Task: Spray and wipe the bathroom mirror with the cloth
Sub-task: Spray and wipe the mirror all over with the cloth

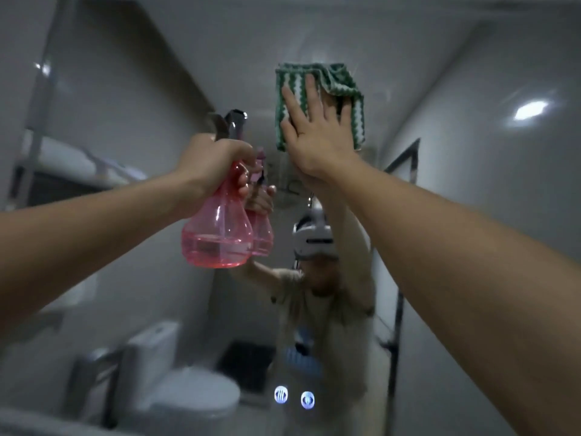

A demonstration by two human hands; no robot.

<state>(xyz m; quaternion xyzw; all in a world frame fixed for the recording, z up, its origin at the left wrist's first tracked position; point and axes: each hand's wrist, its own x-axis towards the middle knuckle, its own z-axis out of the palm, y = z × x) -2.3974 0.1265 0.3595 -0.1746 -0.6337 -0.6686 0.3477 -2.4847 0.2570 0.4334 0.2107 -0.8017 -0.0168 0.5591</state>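
**Cloth flat on mirror, sprayer held up alongside**

Right hand pressed flat against the mirror, fingers straight and spread, pinning the cloth to the glass. Cloth green with white wavy stripes, high on the mirror, upper right corner folded over the fingertips, one edge hanging down past the thumb side.

Left hand wrapped round the neck of the spray bottle, fingers curled and clamped on it. Bottle pink, translucent, roughly upright, held in the air just left of the cloth hand; shallow layer of liquid in the bottom. Grey nozzle head sticking up above the fist.

Reflected in the glass: same bottle and hand, a person in a light shirt with a white headset, arm raised to the cloth.

Room, seen by reflection: grey glossy wall tiles, bright ceiling light spot at right, white toilet at lower left, shelf with a pale folded towel at left, dark metal frame right of centre. Whole view soft and slightly blurred.
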